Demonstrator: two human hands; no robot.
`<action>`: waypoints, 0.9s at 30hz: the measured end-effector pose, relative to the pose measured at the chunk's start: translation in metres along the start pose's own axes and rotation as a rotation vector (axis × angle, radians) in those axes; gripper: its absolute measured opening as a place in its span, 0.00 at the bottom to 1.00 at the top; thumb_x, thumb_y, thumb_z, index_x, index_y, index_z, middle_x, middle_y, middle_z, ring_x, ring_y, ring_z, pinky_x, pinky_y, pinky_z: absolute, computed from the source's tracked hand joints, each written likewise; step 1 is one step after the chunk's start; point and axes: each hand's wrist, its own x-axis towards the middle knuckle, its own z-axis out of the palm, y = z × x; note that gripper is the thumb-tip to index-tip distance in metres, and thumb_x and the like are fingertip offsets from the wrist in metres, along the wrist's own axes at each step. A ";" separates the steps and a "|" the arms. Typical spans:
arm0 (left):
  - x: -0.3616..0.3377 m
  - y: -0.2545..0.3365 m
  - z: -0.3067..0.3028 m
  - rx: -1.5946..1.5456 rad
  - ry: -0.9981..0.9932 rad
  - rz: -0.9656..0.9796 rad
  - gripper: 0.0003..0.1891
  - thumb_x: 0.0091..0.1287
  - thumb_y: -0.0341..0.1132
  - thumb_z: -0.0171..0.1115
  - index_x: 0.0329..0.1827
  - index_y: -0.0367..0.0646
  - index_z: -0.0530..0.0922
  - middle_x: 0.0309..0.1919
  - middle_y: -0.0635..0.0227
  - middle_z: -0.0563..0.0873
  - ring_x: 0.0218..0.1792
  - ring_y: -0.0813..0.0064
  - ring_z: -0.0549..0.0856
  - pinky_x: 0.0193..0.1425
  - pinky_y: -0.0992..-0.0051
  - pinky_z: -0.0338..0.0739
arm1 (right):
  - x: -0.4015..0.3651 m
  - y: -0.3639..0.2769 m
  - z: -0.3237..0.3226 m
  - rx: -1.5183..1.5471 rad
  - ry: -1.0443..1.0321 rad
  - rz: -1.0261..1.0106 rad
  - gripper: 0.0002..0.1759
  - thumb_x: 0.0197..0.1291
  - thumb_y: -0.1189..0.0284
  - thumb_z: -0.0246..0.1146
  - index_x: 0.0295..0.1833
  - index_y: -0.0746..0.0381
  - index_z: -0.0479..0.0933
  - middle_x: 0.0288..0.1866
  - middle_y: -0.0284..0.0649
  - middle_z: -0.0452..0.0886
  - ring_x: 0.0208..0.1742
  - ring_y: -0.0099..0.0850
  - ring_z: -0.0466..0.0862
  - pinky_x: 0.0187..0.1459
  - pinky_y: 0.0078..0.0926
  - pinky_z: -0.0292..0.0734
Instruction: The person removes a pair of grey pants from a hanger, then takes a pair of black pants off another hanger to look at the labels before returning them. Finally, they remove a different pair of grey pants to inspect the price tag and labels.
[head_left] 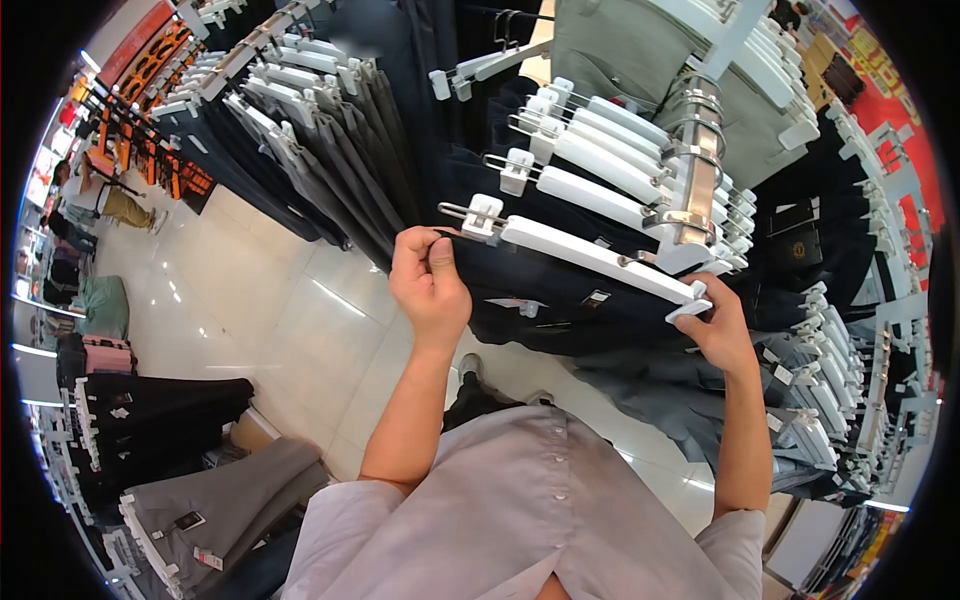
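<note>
A white clip hanger [600, 255] hangs at the front of a metal rail [693, 215], with dark trousers [560, 290] on it. My left hand [430, 285] is closed in a pinch on the waistband corner of these trousers, just beside the hanger's left clip [484, 216]. At the other end, my right hand [715, 325] grips the right clip [690, 303] between thumb and fingers. A small label and a tag show on the dark cloth. Behind this hanger, several more white hangers [600, 195] hold dark trousers.
Grey trousers [330, 150] hang in a row at the upper left. More grey trousers [225, 500] and black trousers [160, 415] hang at the lower left. Racks with white hangers [825, 350] stand close on the right. A tiled floor [270, 310] runs between, with people farther off.
</note>
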 end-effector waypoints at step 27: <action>0.011 0.009 -0.007 0.078 -0.059 0.099 0.03 0.68 0.22 0.56 0.34 0.35 0.74 0.37 0.63 0.88 0.24 0.84 0.72 0.29 0.84 0.66 | 0.001 0.002 0.006 0.053 0.030 0.046 0.31 0.48 0.88 0.66 0.61 0.65 0.72 0.40 0.36 0.80 0.37 0.18 0.76 0.37 0.16 0.71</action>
